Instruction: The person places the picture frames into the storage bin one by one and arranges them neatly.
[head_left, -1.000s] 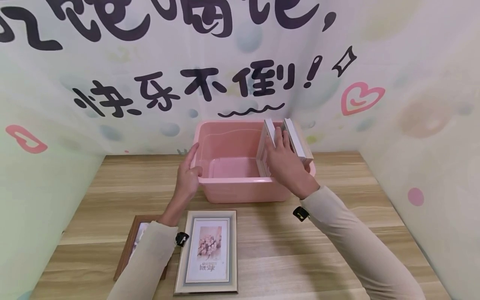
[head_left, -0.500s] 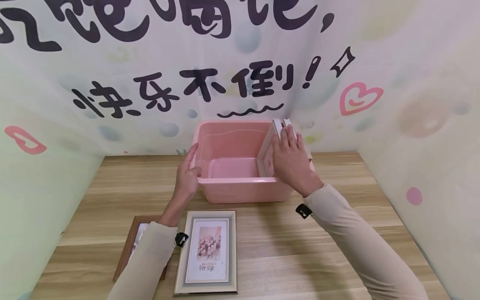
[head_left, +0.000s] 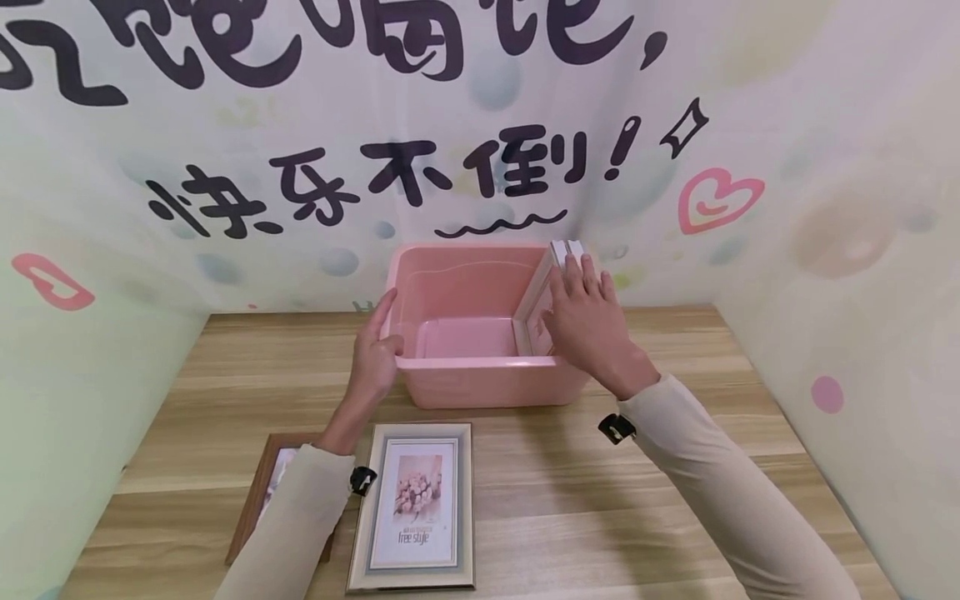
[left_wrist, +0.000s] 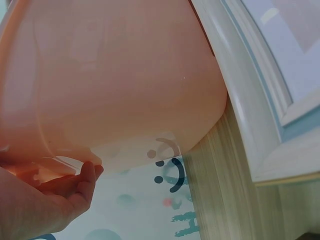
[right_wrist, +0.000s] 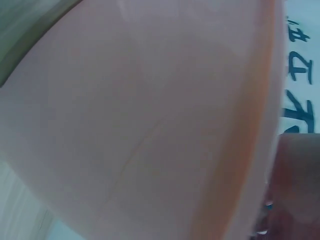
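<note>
A pink plastic basin (head_left: pixel 491 385) stands against the back wall. At its left end my left hand (head_left: pixel 372 358) grips the rim, index finger stretched along it. The left wrist view shows the curled fingers (left_wrist: pixel 82 187) at that rim. Inside the basin's right end, picture frames (head_left: pixel 531 310) stand on edge, close together. My right hand (head_left: pixel 592 329) lies over them with its fingers extended across their top edges, hiding most of them. In the right wrist view, the basin's outer wall (right_wrist: pixel 150 115) covers most of the picture, and part of the hand (right_wrist: pixel 300 185) shows at the right.
A cream picture frame with a flower print (head_left: pixel 412 508) lies flat on the wooden table (head_left: pixel 585 517) in front of the basin. Beside it a brown picture frame (head_left: pixel 258 492) is partly hidden by my left sleeve. Printed cloth walls (head_left: pixel 300 275) enclose the table.
My right hand has moved to the right, and the leftmost standing frame's top has shifted right with it, closing the gap between the frames. The left hand stays on the rim.
</note>
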